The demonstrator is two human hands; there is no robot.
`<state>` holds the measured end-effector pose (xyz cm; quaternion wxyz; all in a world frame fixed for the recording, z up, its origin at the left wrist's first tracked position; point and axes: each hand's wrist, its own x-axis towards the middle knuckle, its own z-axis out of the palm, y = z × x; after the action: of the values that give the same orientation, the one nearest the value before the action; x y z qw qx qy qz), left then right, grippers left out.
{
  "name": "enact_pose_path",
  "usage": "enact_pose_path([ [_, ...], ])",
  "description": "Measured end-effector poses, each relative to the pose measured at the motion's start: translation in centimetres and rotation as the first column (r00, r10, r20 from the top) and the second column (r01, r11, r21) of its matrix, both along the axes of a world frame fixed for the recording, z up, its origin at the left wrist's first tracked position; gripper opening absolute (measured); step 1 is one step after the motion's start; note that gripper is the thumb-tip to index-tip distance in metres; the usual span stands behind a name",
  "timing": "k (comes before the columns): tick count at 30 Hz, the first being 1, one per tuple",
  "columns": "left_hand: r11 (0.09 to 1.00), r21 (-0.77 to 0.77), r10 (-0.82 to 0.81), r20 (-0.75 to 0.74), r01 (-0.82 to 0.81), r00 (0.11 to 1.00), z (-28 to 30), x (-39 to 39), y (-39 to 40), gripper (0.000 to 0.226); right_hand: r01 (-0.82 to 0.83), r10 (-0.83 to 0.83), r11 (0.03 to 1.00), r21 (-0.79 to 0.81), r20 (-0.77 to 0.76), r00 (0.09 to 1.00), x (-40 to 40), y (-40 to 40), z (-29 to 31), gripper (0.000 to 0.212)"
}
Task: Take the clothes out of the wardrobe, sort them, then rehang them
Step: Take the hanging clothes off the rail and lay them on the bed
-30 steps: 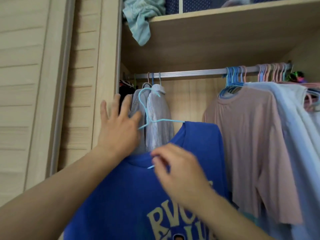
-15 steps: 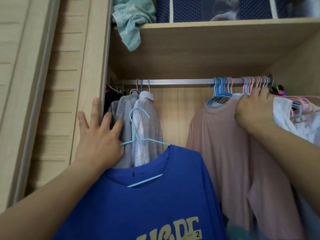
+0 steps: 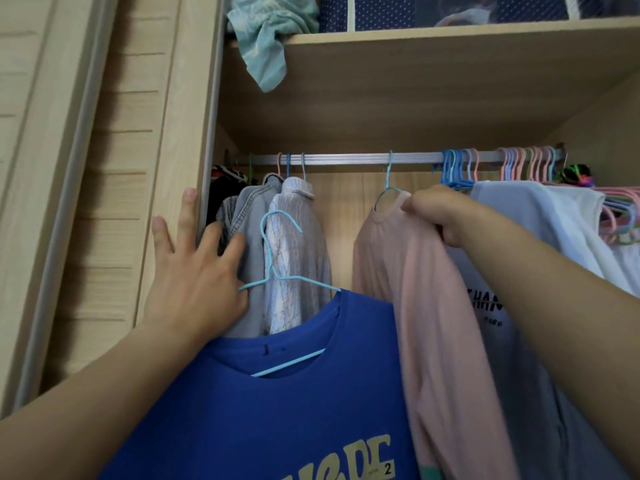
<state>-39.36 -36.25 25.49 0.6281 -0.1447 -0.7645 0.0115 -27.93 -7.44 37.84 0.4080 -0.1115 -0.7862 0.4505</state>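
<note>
1. Blue T-shirt (image 3: 259, 410) on a light blue hanger (image 3: 277, 271), off the rail (image 3: 346, 158), in front of the wardrobe opening.
2. Left hand (image 3: 194, 282), fingers spread and straight, touches the hanger's left end and the grey shirt (image 3: 249, 237) behind.
3. Right hand (image 3: 440, 213) pinches the shoulder of a pink T-shirt (image 3: 415, 289) hanging on the rail.

We are seeing a navy dotted storage box (image 3: 381, 12) sitting on the top shelf (image 3: 450, 32), to the right of the shelf's left end. A louvred sliding door (image 3: 69, 202) is standing at the left, and something multicoloured (image 3: 576, 174) is hanging at the far right, too small to identify.
</note>
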Motion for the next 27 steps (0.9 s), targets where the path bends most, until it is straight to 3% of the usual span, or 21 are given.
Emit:
enact_pose_path([
  [4, 1.0, -0.005, 0.017, 0.008, -0.017, 1.0, -0.1, 0.0, 0.0, 0.066, -0.12, 0.144, 0.974, -0.192, 0.118, 0.982, -1.6, 1.6, 1.3, 0.013],
  [6, 1.0, -0.005, 0.024, 0.012, -0.023, 1.0, -0.2, -0.1, 0.0, 0.067, -0.142, 0.174, 0.968, -0.206, 0.145, 0.974, -3.4, 2.0, 2.1, 0.015],
  [11, 0.999, 0.006, 0.049, 0.044, -0.05, 0.998, 0.0, -0.1, 0.0, 0.069, -0.031, 0.04, 0.996, -0.082, 0.119, 0.992, -8.2, 3.7, 4.6, 0.03],
  [13, 0.998, 0.01, 0.057, 0.046, -0.057, 0.997, -0.1, -0.1, -0.1, 0.07, -0.006, 0.006, 0.999, 0.04, 0.012, 1.0, -10.3, 4.7, 6.7, 0.032],
  [18, 0.998, 0.021, 0.05, 0.028, -0.051, 0.998, -0.1, -0.3, -0.2, 0.066, -0.065, 0.057, 0.998, -0.02, -0.279, 0.959, -7.7, 2.4, 8.0, 0.028],
  [23, 0.998, 0.034, 0.058, 0.043, -0.059, 0.997, 0.2, -0.1, -0.3, 0.071, -0.245, 0.184, 0.966, -0.086, -0.444, 0.877, -0.8, -2.0, 0.1, 0.024],
  [27, 0.998, 0.05, 0.028, 0.082, -0.032, 0.996, 0.5, 0.6, -0.3, 0.073, -0.567, 0.477, 0.814, -0.126, -0.411, 0.777, 7.0, -4.0, -13.5, 0.016],
])
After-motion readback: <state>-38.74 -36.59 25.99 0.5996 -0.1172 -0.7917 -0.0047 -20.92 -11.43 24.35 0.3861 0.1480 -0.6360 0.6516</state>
